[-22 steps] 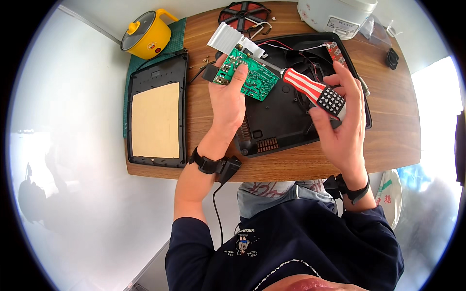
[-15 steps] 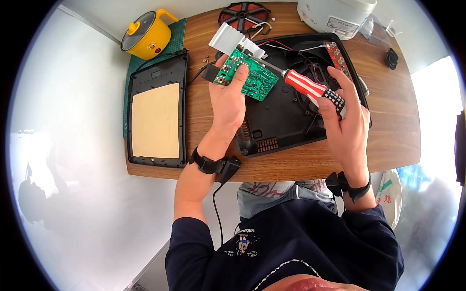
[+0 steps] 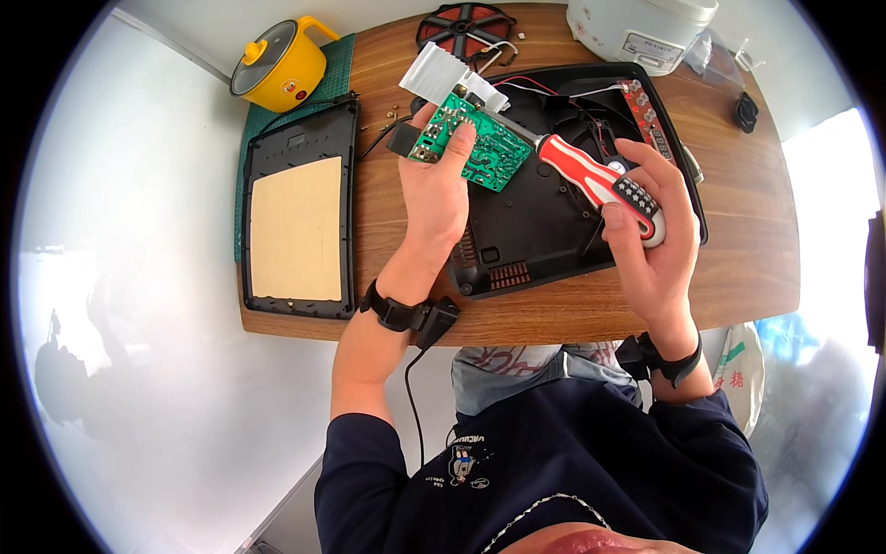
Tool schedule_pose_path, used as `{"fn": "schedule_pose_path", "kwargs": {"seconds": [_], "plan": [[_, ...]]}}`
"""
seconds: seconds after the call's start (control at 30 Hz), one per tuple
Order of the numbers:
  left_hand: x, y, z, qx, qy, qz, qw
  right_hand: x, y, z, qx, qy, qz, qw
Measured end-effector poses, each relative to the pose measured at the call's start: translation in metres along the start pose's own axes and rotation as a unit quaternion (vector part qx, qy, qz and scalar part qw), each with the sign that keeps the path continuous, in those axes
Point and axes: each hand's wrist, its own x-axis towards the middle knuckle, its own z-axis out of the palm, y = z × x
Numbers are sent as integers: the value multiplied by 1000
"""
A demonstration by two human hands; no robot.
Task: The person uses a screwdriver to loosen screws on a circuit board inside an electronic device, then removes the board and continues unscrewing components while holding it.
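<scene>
My left hand [image 3: 435, 198] is closed on a green circuit board [image 3: 498, 155], its thumb pressed on the soldered face. A silvery finned heat sink [image 3: 434, 76] juts from the board's far side. My right hand [image 3: 663, 263] grips a screwdriver [image 3: 580, 164] by its red and white handle, which has a dark, star-patterned section. The screwdriver's shaft points left to the board's far edge, near the heat sink; its tip is hard to make out. Below both hands lies an open black appliance housing [image 3: 517, 226] with wires and a small red board [image 3: 639, 103] inside.
Left of the housing lies a black panel [image 3: 347, 222] with a beige sheet [image 3: 295, 231], partly over a green mat [image 3: 338, 69]. A yellow pot [image 3: 300, 78], a red-and-black coil [image 3: 461, 30] and a white appliance [image 3: 637, 28] stand farther back. Small screws [image 3: 392, 116] lie near the panel.
The screwdriver's handle has turned about its length, and my right fingers have shifted on it. The board and heat sink have moved slightly to the right.
</scene>
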Motion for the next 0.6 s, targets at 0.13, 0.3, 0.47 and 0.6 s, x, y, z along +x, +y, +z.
{"fn": "schedule_pose_path", "kwargs": {"seconds": [0.13, 0.3, 0.47, 0.6], "plan": [[-1, 0, 1, -8, -1, -3, 1000, 2, 8, 1, -59, 26, -69, 996], [0, 2, 1, -5, -1, -4, 1000, 3, 6, -1, -91, 5, -83, 992], [0, 2, -2, 2, 6, -3, 1000, 2, 11, -2, -80, 14, -105, 991], [1, 2, 0, -3, 0, -6, 1000, -8, 18, -2, 139, 66, 29, 988]]}}
